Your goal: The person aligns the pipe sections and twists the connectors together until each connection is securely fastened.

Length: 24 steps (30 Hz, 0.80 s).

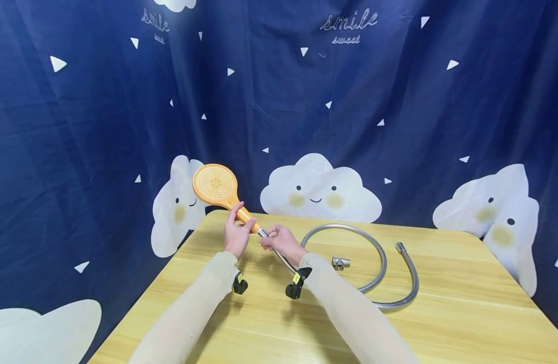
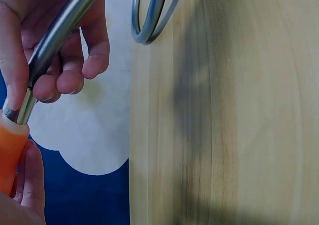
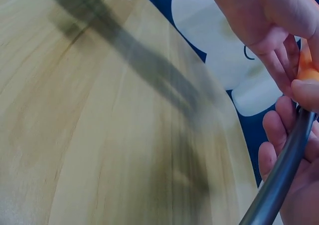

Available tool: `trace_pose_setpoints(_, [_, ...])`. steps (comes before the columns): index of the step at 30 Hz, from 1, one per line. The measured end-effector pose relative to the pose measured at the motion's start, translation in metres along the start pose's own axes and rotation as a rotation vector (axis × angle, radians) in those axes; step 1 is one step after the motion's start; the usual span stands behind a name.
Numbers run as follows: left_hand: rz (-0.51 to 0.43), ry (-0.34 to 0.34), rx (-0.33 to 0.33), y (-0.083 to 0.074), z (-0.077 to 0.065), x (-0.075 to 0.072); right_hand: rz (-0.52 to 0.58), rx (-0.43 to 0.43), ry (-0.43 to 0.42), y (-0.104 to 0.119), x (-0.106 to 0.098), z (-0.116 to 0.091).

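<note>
An orange shower head [image 1: 215, 184] is held up over the table's far left part, its round spray face toward me. My left hand [image 1: 236, 233] grips its orange handle [image 2: 11, 152]. Right at the handle's lower end, my right hand [image 1: 283, 241] pinches the metal end fitting [image 2: 26, 108] of a grey shower hose [image 2: 65, 28]. In the left wrist view the fitting meets the pale rim of the handle. The hose [image 3: 284, 167] runs down past my right palm toward the table.
The rest of the hose [image 1: 382, 258] loops across the wooden table [image 1: 470, 293], its free end fitting [image 1: 400, 247] at the right. Inside the loop lies a small metal tee-shaped connector [image 1: 340, 263]. A dark blue curtain [image 1: 283, 101] with clouds hangs behind and to the left.
</note>
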<state>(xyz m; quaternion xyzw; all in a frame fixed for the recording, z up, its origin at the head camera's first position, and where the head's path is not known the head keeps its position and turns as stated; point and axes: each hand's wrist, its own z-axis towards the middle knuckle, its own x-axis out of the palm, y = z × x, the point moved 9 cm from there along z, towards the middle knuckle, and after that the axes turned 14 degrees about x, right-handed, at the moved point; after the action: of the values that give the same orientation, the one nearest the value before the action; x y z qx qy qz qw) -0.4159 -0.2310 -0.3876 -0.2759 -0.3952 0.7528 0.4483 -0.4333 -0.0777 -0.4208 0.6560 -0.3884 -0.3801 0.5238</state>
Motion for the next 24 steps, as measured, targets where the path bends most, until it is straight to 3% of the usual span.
trace_pose_setpoints(4, [-0.009, 0.002, 0.004, -0.0001, 0.0001, -0.0002, 0.0, -0.015, 0.003, 0.0038, 0.0004, -0.0019])
trace_pose_setpoints(13, [0.008, 0.003, 0.024, -0.0023, 0.0007, -0.0011, -0.126, -0.035, 0.033, 0.0068, 0.0025, -0.0042])
trace_pose_setpoints(24, [0.01, -0.015, -0.003, 0.0036, -0.0016, -0.0034, -0.107, -0.002, 0.036, 0.0034, 0.0009, -0.0033])
